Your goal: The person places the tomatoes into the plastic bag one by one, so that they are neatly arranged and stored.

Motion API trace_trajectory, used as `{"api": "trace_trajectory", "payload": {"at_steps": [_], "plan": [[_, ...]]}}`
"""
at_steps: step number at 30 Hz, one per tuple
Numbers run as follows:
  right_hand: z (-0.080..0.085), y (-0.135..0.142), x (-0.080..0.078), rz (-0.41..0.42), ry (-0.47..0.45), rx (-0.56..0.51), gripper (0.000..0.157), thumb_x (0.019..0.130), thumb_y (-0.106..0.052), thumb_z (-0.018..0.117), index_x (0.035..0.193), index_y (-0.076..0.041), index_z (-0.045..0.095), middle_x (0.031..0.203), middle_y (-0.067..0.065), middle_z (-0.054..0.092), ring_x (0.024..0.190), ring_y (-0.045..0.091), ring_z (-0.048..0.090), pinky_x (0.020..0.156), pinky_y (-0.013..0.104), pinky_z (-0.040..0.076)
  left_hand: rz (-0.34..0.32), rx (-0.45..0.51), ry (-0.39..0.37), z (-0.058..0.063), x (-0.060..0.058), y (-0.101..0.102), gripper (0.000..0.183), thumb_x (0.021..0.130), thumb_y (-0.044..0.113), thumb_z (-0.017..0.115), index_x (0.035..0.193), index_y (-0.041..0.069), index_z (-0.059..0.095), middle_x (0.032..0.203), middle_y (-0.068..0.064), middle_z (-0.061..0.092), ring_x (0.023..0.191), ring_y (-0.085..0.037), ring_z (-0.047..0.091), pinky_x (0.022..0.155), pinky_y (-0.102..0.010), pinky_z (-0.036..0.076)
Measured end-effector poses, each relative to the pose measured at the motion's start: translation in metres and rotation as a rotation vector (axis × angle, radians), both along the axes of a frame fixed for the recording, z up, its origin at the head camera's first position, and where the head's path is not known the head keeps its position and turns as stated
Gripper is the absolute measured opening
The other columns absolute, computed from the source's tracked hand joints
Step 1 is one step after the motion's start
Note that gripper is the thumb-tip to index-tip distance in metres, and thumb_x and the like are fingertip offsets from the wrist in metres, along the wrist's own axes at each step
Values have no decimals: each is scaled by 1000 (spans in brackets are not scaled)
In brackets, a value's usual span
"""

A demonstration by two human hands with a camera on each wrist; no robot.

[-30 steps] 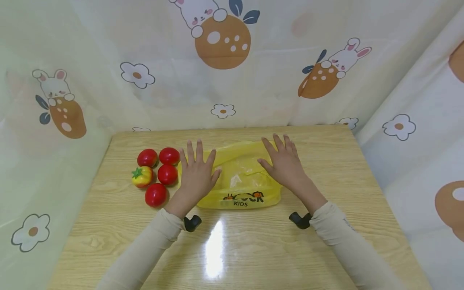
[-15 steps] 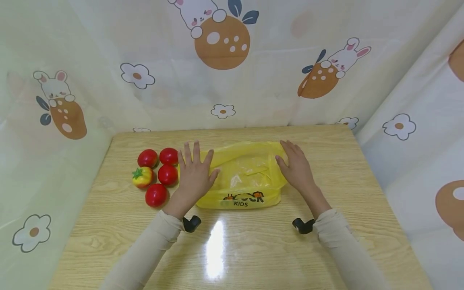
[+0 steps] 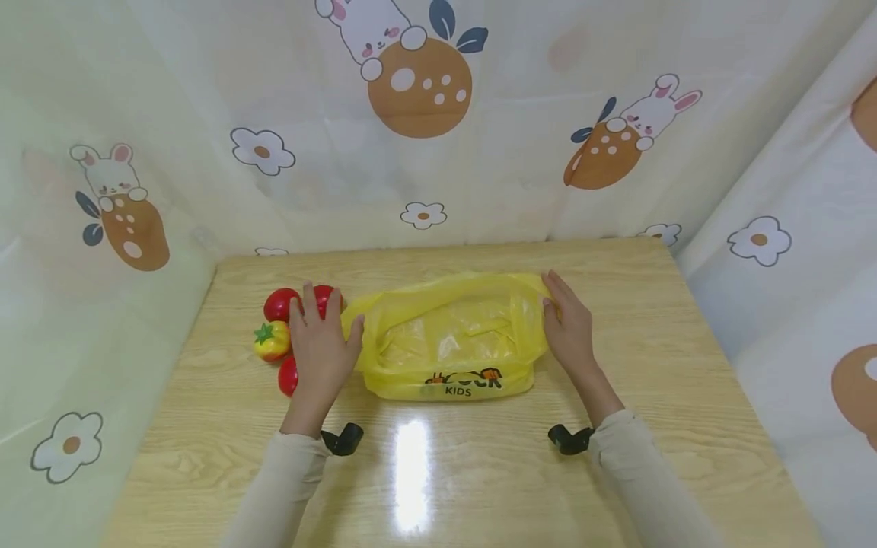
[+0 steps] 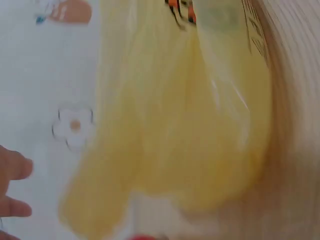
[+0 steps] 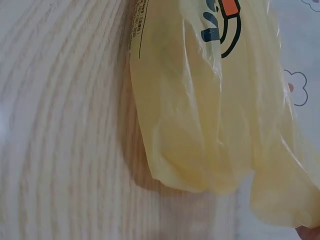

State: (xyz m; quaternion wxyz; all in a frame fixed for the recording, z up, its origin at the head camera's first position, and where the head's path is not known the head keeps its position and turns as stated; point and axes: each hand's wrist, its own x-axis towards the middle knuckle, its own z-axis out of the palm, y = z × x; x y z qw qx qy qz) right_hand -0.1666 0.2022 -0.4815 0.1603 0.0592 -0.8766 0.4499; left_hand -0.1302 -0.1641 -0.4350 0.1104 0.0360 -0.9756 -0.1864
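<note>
A yellow plastic bag [image 3: 452,342] with dark lettering lies on the table, its mouth spread toward the head camera. My right hand [image 3: 572,327] is at the bag's right edge, fingers extended and thumb apart; in the right wrist view a fingertip [image 5: 308,233] meets the loose yellow corner. My left hand [image 3: 319,354] is off the bag's left side, fingers spread over the toy tomatoes. A red tomato [image 3: 281,304] and a yellow one with a green top [image 3: 272,340] show beside it. Other red tomatoes are partly or wholly hidden behind this hand.
The wooden table [image 3: 473,472] reaches back to a curtain [image 3: 507,175] printed with rabbits and flowers. Another curtain stands along each side. Black wrist camera mounts [image 3: 570,439] stick out inward from both sleeves.
My left hand has moved left off the bag to above the tomatoes. My right hand has shifted right to the bag's right edge. The bag's mouth is spread wider.
</note>
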Motion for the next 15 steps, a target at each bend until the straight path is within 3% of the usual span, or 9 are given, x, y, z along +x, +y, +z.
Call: {"api": "trace_trajectory", "payload": {"at_steps": [6, 11, 15], "plan": [[-5, -4, 4, -26, 48, -91, 41, 99, 5, 45, 139, 2, 52, 148, 19, 46, 139, 33, 42, 109, 47, 39, 94, 131, 83, -22, 25, -36, 50, 98, 26, 53, 139, -3, 48, 157, -29, 21, 141, -55, 16, 113, -69, 15], [-6, -6, 5, -34, 74, -101, 39, 99, 6, 45, 137, 3, 53, 146, 17, 49, 137, 31, 45, 107, 38, 42, 145, 215, 40, -41, 53, -50, 44, 97, 18, 54, 132, -8, 52, 151, -35, 27, 138, -57, 18, 112, -69, 16], [-5, -6, 6, -36, 66, -102, 39, 99, 6, 45, 137, 2, 54, 146, 17, 49, 137, 29, 45, 107, 24, 40, 125, 198, 24, -54, 66, -55, 44, 94, 16, 59, 130, -10, 52, 142, -40, 35, 131, -60, 28, 108, -70, 23]]}}
